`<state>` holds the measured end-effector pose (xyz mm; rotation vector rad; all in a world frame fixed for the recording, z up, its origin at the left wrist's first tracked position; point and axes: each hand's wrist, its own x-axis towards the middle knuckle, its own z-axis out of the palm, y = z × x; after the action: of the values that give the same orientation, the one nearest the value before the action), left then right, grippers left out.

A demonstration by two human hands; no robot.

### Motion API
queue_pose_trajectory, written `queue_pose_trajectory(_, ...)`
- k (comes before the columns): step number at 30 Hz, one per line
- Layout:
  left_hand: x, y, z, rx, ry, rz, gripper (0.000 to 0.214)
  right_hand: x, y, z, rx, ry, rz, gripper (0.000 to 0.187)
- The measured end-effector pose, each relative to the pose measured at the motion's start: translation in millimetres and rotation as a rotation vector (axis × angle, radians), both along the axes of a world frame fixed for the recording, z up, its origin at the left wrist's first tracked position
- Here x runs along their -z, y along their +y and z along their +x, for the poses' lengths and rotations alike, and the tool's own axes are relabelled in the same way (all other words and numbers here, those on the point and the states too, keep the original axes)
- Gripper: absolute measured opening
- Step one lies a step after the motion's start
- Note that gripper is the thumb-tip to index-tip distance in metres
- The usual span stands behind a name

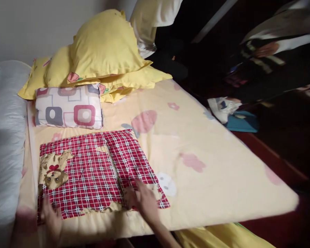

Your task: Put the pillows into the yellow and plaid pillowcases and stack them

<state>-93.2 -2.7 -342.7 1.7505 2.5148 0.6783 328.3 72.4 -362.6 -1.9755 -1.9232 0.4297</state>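
- A red plaid cloth piece (88, 175) is lying flat on the near left part of a bed (222, 193), its near edge running close to the bed's edge.
- A printed dog (54, 172) is showing on the cloth's left side, appearing upside down; a dark line, fold or slit, is running from the far edge toward the near one.
- The left hand (51, 217) is resting at the cloth's near left corner, fingers pointing away from the wearer; its thumb is standing off from the fingers, but blur is hiding whether its grip is pinching fabric, so I cannot tell.
- The right hand (143, 199) is reaching over the near right part, its index finger stretching out and the others curling at the cloth; I cannot tell whether this grip is closing on fabric or only touching it.
- A small patterned pillow (69, 106) is lying just beyond the cloth, leaning close to a pile of yellow pillows (105, 44).
- Grey bedding (7, 155) is running along the left side.
- The sheet is showing carrots, flowers and a white animal face (167, 184), the last just beside the cloth.
- Yellow fabric (222, 236) is hanging below the near edge.
- Another person's hand (267, 50) and white shoe (223, 108) are showing at right, blurred.
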Motion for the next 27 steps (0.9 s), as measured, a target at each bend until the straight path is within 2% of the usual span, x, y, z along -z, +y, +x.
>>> queue_pose_trajectory(3,21.1,42,84,0.283,0.014,-0.077,0.067,5.1,16,-122,-0.331,0.090,0.113,0.065)
queue_pose_trajectory(5,33.5,59,111,0.362,0.032,-0.133,0.065,11.5,19,-173,-0.460,0.116,0.100,0.065)
queue_pose_trajectory(6,38.4,62,112,0.383,0.046,-0.166,0.064,16.2,19,-184,-0.506,0.119,0.081,0.064)
queue_pose_trajectory(7,41.9,60,104,0.387,0.069,-0.196,0.064,21.8,18,-185,-0.548,0.115,0.063,0.063)
queue_pose_trajectory(9,44.7,46,66,0.325,0.136,-0.229,0.063,34.6,13,-162,-0.575,0.080,0.047,0.062)
queue_pose_trajectory(12,41.3,11,-11,0.102,0.229,-0.198,0.063,47.7,6,-104,-0.453,-0.020,0.052,0.064)
queue_pose_trajectory(14,37.8,-5,-44,0.099,0.210,-0.209,0.064,46.8,1,-84,-0.333,-0.060,0.054,0.065)
queue_pose_trajectory(16,35.1,-8,-47,0.116,0.198,-0.187,0.064,39.1,-6,-97,-0.281,-0.042,0.075,0.066)
queue_pose_trajectory(18,33.8,2,-23,0.141,0.189,-0.136,0.064,28.9,-13,-140,-0.308,0.010,0.095,0.068)
queue_pose_trajectory(20,34.9,19,11,0.250,0.143,-0.116,0.064,21.4,-20,-193,-0.441,0.068,0.108,0.068)
queue_pose_trajectory(22,38.1,30,32,0.376,0.105,-0.149,0.064,20.4,-22,-229,-0.595,0.103,0.104,0.066)
queue_pose_trajectory(24,41.1,30,25,0.347,0.146,-0.187,0.063,26.7,-16,-229,-0.648,0.100,0.098,0.065)
queue_pose_trajectory(25,41.2,25,11,0.284,0.183,-0.204,0.062,31.7,-10,-214,-0.616,0.082,0.094,0.065)
queue_pose_trajectory(27,36.7,7,-30,0.181,0.240,-0.248,0.061,41.8,5,-165,-0.496,0.024,0.098,0.064)
